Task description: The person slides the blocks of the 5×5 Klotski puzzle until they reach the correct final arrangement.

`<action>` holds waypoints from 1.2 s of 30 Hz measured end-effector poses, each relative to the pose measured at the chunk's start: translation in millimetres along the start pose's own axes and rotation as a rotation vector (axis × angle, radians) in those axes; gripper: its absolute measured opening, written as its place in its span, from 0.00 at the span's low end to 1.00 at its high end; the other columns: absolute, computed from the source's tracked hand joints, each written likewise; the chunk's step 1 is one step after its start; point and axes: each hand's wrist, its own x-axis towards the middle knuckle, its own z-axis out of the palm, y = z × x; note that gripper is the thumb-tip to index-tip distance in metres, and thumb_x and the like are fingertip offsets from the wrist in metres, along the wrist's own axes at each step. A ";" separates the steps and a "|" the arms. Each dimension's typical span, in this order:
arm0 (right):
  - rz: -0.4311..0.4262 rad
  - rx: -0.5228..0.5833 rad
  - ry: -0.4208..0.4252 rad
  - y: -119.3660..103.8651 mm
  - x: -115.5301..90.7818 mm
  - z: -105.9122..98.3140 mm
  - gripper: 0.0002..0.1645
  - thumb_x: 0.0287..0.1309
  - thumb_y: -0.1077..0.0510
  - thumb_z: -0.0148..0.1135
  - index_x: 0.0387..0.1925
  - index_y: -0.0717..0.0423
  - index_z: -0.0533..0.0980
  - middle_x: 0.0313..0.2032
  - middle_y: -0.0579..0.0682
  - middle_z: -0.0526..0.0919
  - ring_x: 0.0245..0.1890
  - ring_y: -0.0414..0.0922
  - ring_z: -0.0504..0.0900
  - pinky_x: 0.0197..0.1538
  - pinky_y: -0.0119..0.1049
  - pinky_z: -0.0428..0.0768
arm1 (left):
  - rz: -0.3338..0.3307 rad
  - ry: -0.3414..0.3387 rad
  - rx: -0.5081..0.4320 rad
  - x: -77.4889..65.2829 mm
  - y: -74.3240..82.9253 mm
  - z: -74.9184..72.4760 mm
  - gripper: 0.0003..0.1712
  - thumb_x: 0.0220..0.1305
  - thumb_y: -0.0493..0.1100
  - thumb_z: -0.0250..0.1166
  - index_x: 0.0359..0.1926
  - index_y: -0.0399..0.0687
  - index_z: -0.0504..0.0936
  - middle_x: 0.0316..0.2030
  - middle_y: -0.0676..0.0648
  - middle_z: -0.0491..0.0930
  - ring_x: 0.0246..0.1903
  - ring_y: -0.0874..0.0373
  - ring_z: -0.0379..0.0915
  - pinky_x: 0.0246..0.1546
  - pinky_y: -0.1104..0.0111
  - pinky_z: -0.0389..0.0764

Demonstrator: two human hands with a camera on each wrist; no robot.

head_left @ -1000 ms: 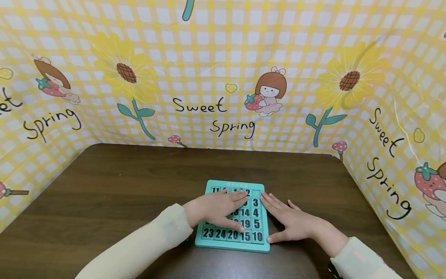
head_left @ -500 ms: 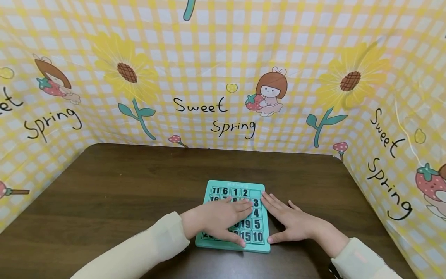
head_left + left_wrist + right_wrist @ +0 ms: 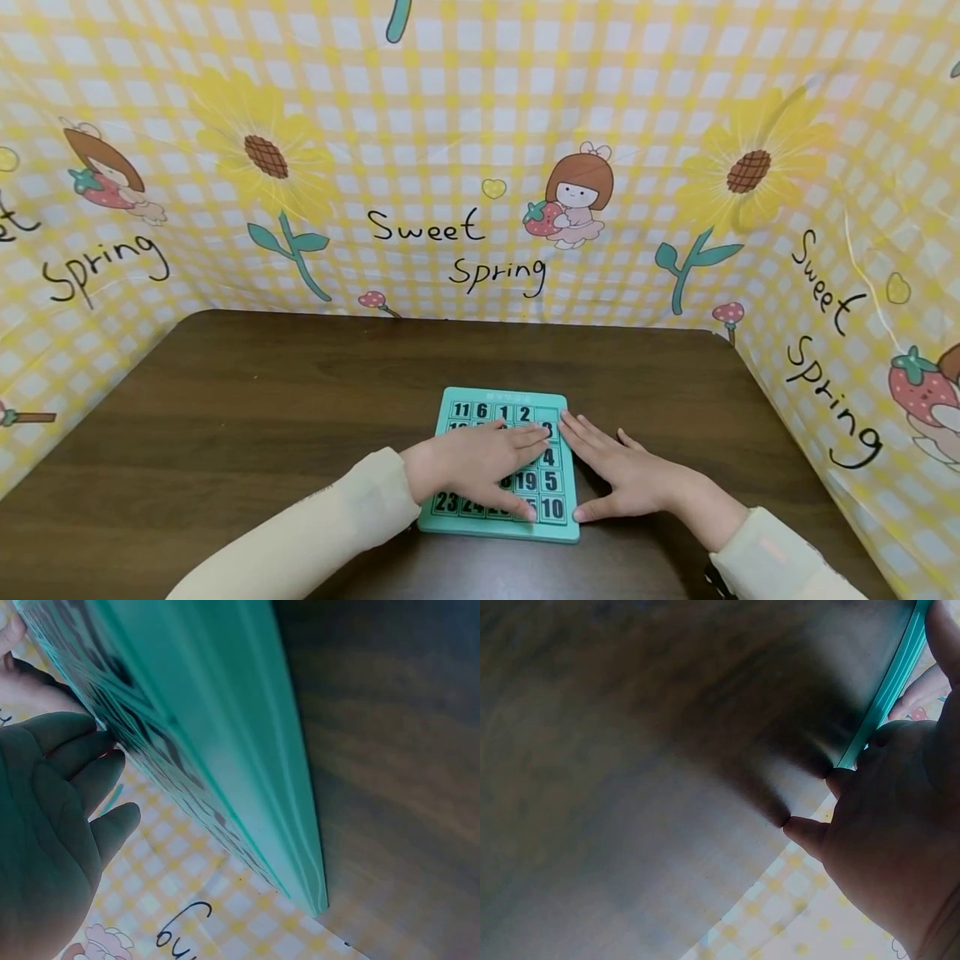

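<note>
A teal number slide puzzle (image 3: 498,532) lies flat on the brown table, its tiles printed with black numbers. Across the middle tiles reaches my left hand (image 3: 480,462), palm down with fingers extended; its fingertips are at the tile marked 3 (image 3: 547,428), under the gap in the top right corner. Several tiles are hidden beneath this hand. My right hand (image 3: 633,477) rests against the puzzle's right side, fingers straight at the upper edge and thumb by the lower corner. In the left wrist view the puzzle's side wall (image 3: 217,735) stands large beside the palm.
Brown table surface (image 3: 300,400) surrounds the puzzle. A yellow checked cloth (image 3: 442,108) with flowers and lettering hangs behind the table and along both sides.
My left hand has shifted from the top row to the right column, and its fingertips have edged upward. The 3 tile sits slightly higher than before. My right hand stays put.
</note>
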 end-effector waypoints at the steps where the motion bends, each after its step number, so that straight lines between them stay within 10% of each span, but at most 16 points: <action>1: 0.000 0.000 -0.001 0.3 0.2 -0.1 0.67 0.54 0.24 0.60 0.80 0.46 0.37 0.80 0.47 0.34 0.80 0.54 0.37 0.70 0.75 0.42 | -0.007 0.002 -0.003 1.1 -0.8 -0.3 0.53 0.65 0.77 0.46 0.79 0.50 0.50 0.80 0.51 0.45 0.79 0.60 0.40 0.76 0.52 0.54; 21: 0.004 -0.005 0.004 1.0 0.6 -0.2 0.67 0.54 0.24 0.60 0.80 0.45 0.37 0.80 0.46 0.33 0.80 0.53 0.37 0.70 0.75 0.42 | -0.071 0.001 -0.060 9.4 -12.1 -3.9 0.56 0.63 0.79 0.45 0.79 0.50 0.47 0.80 0.52 0.41 0.79 0.60 0.37 0.77 0.52 0.49; 36: -0.005 -0.003 0.015 -0.3 -0.5 0.3 0.67 0.54 0.24 0.60 0.80 0.48 0.39 0.80 0.48 0.35 0.80 0.55 0.38 0.69 0.76 0.42 | 0.099 0.006 0.006 -15.6 24.0 5.4 0.53 0.66 0.77 0.47 0.79 0.48 0.51 0.79 0.50 0.46 0.79 0.58 0.42 0.75 0.52 0.56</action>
